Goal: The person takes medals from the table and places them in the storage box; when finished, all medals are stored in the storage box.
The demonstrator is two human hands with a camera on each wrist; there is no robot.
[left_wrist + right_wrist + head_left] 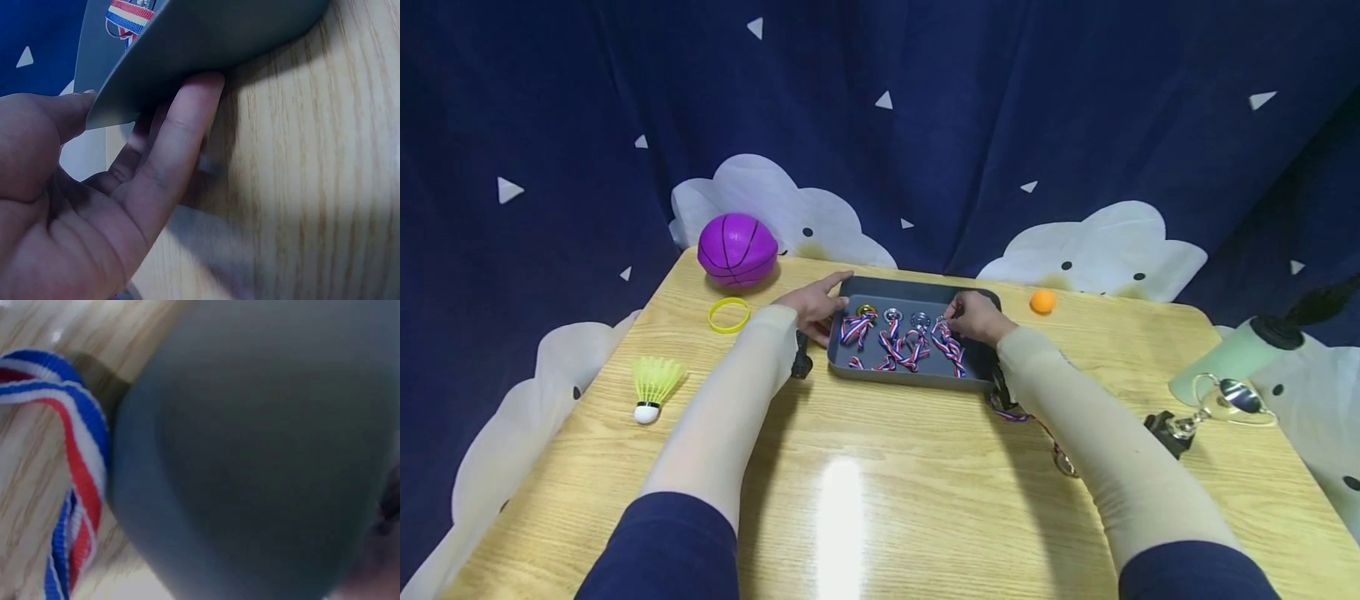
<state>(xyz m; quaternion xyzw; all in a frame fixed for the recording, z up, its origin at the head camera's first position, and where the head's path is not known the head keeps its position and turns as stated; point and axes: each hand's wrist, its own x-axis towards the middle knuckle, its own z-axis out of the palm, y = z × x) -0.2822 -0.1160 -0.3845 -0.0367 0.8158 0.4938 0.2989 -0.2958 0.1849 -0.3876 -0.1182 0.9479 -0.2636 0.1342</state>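
Note:
A dark grey tray [910,377] lies on the table with several medals in it, in a row. Toward its left end is a gold medal [867,310], then two silver ones, the first silver medal [892,315] beside it. My left hand [811,305] grips the tray's left end, thumb at the rim and fingers against the outer wall, as the left wrist view shows. Inside the tray's right end, my right hand [976,318] pinches the top of the rightmost medal with its striped ribbon [951,346]; the fingers partly hide it. In the right wrist view the tray wall covers the fingers.
Beyond the tray's right corner lie another striped ribbon [84,456] and a medal [1064,461]. A purple ball [737,250], yellow wristband [728,315] and shuttlecock [655,386] are at left; an orange ball [1042,301], green bottle [1232,362] and trophy [1180,429] at right.

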